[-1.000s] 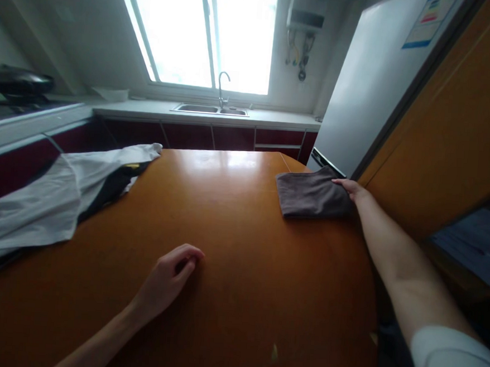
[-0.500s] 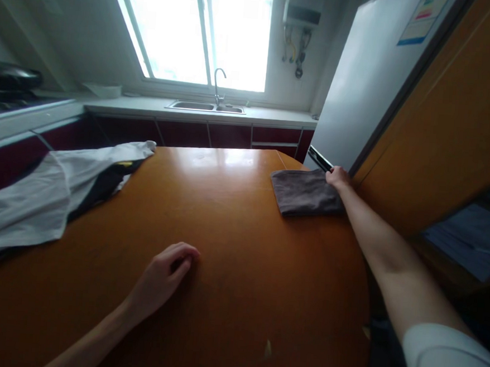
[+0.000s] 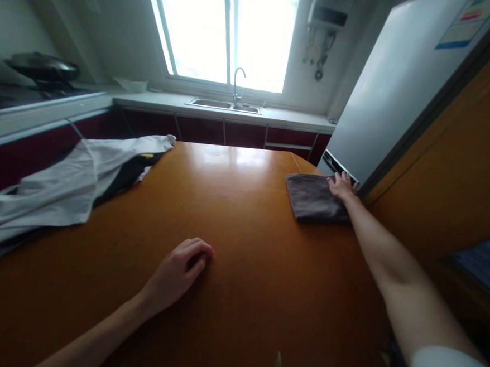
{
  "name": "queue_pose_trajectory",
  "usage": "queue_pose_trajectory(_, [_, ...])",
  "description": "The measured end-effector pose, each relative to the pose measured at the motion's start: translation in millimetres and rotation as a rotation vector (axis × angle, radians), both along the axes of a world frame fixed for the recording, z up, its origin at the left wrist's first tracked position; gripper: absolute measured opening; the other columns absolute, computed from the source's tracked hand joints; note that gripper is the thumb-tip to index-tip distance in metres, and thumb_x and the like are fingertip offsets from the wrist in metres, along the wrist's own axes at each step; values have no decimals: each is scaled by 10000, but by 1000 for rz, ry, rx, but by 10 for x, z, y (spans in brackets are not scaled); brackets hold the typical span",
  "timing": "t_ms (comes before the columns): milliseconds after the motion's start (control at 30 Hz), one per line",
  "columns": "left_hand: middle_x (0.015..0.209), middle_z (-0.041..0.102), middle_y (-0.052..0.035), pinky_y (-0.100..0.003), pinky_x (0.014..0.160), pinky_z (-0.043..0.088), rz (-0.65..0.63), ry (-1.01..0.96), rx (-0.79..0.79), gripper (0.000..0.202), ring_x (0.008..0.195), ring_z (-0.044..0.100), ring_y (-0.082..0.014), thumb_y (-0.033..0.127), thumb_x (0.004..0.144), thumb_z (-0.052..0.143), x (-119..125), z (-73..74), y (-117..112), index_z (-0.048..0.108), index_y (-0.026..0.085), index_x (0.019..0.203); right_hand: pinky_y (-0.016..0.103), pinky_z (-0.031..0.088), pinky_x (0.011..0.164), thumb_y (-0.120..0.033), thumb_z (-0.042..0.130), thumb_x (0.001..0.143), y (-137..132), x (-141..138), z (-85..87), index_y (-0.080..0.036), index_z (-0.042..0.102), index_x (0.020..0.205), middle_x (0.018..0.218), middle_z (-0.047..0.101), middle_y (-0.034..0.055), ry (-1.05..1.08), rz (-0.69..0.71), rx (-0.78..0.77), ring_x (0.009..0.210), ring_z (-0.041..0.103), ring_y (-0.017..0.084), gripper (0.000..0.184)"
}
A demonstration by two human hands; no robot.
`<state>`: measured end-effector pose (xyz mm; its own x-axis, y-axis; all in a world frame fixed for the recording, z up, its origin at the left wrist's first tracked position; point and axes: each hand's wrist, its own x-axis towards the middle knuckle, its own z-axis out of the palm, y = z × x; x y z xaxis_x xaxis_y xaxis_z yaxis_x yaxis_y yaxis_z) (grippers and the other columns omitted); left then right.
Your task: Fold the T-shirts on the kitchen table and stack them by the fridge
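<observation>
A folded grey-brown cloth (image 3: 313, 199) lies flat at the far right of the wooden table (image 3: 234, 216). My right hand (image 3: 342, 186) rests over its far right corner, fingers spread and nothing gripped. On the bare tabletop, nearer to me, my left hand (image 3: 182, 268) lies on its side. Its fingers are curled in to meet the thumb, with an open gap inside and nothing seen in it. Along the table's left edge is a loose pile of clothes, a white garment (image 3: 60, 184) over a dark one (image 3: 122, 177) with a small yellow mark.
The refrigerator (image 3: 377, 86) stands just past the cloth, beside a wooden panel (image 3: 448, 164) on the right. Behind the table runs a counter with a sink (image 3: 211, 103) and a faucet (image 3: 236, 85). A lidded wok (image 3: 45, 68) sits on the stove at left.
My right hand has opened from a closed grip near the cloth's far edge to spread fingers on its corner. My left hand keeps its curled shape. The view has turned left.
</observation>
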<state>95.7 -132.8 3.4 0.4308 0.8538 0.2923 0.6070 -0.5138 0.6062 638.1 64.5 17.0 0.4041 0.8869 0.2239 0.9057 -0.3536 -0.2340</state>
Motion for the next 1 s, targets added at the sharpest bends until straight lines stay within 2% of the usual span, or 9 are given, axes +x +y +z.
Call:
queue_pose_trajectory(67, [943,666,-25,-317,827,492,-1,3,1,161,908,615,-203,240,931,490,3,-1,1,648,228,905,636,146,1187,-482,305,1011,-129,-229,46,-108,412,1515,1646,238,190,-68,71,113,1530,149,328,637])
queue_pose_trajectory(167, [950,665,-26,-326,837,488,-13,15,8,155,918,610,-207,246,929,496,2,-10,9,649,230,909,589,182,1198,-501,283,1022,-429,-735,32,-159,478,1478,1623,318,153,-88,311,169,1514,221,294,602])
queue_pose_trajectory(267, [951,666,-30,-336,842,486,-15,24,24,151,920,608,-213,250,923,501,1,-26,16,651,230,913,588,179,1200,-573,250,1023,-729,-1211,-78,-225,403,1534,1658,247,107,-79,502,93,1527,191,278,637])
queue_pose_trajectory(400, [943,666,-31,-344,846,484,-29,28,48,153,916,606,-213,229,917,494,-4,-43,24,647,226,912,589,112,1211,-618,246,1015,-928,-1495,-199,-216,374,1554,1672,193,116,-111,521,-70,1543,133,272,684])
queue_pose_trajectory(533, [942,667,-32,-349,853,479,-37,25,65,153,923,602,-213,213,913,492,-4,-53,39,644,224,899,586,128,1209,-615,225,1017,-971,-1451,-147,-195,396,1540,1659,233,127,-60,449,44,1538,155,272,692])
queue_pose_trajectory(667, [935,670,-31,-350,853,474,-36,9,78,139,922,601,-215,193,894,510,7,-66,47,646,223,887,568,146,1204,-553,205,1033,-1030,-1277,-109,-153,444,1506,1633,291,162,-25,246,198,1525,190,289,664])
queue_pose_trajectory(833, [940,674,-31,-351,856,471,-48,-19,87,150,926,599,-216,158,874,520,23,-77,42,654,226,883,520,162,1205,-531,253,1029,-1114,-998,-189,-144,462,1500,1624,308,175,73,63,-2,1512,216,300,644])
queue_pose_trajectory(933, [931,672,-33,-357,857,466,-44,-29,87,144,918,593,-218,146,861,530,32,-78,40,652,221,875,518,110,1212,-506,223,1038,-1177,-900,-192,-140,401,1536,1658,216,171,88,18,3,1531,153,288,643])
queue_pose_trajectory(1000, [928,674,-36,-360,861,463,-41,-31,93,142,916,593,-218,142,858,533,38,-76,29,652,219,866,558,96,1206,-508,220,1034,-1230,-889,-165,-114,396,1534,1652,212,199,106,-10,8,1532,149,311,661])
